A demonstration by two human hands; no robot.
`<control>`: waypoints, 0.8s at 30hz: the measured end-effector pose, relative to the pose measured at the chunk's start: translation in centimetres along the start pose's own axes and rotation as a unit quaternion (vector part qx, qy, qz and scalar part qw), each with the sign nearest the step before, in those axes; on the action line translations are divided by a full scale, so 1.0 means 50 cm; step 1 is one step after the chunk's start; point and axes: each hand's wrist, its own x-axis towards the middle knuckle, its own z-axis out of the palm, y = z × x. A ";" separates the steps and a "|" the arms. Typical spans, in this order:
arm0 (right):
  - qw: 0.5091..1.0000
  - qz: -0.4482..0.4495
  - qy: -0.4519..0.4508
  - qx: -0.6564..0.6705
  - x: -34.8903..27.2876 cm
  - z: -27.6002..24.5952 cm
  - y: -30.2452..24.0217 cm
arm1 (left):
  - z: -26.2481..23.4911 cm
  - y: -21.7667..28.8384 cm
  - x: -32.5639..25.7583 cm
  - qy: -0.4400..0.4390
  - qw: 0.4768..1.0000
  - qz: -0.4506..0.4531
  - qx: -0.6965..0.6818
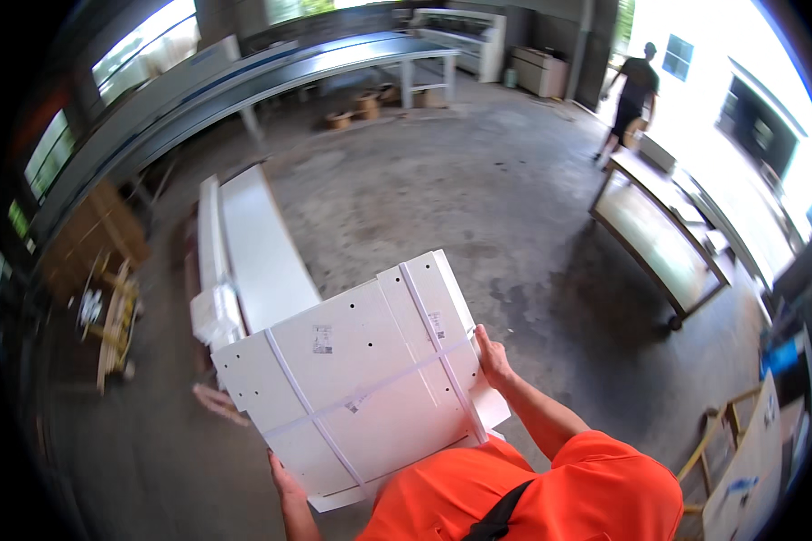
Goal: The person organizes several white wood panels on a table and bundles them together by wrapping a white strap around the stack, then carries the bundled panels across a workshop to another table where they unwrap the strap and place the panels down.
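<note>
A strapped bundle of white panels [334,388] is held in front of my body, tilted, its lower edge against my orange shirt. Pale straps run along and across it, and small labels and drilled holes show on its top panel. My right hand [493,359] grips the bundle's right edge, thumb up by the rim. At the lower left edge, my left hand [285,480] holds the bundle from the side, its fingers partly hidden beneath. Just beyond the bundle, long white boards [260,243] lie in a low stack.
A wheeled table [654,233] stands at the right, and a person [639,90] walks behind it near the bright doorway. A long machine bed [271,90] spans the far left. A wooden frame [113,325] is at the left, a board-topped stand [744,460] at lower right.
</note>
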 end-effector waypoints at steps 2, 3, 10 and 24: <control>0.998 0.034 0.020 0.049 0.027 0.003 -0.020 | 0.014 0.035 0.146 -0.083 0.996 -0.029 0.005; 0.995 0.053 0.044 0.070 0.038 -0.010 -0.040 | 0.041 0.031 0.209 -0.091 0.995 -0.033 0.027; 0.985 0.080 0.138 0.060 0.270 -0.008 -0.259 | 0.279 -0.003 0.577 -0.108 0.991 -0.073 0.041; 0.997 -0.009 -0.076 0.005 0.919 0.583 -0.539 | 0.324 0.137 1.074 0.145 0.986 -0.074 -0.040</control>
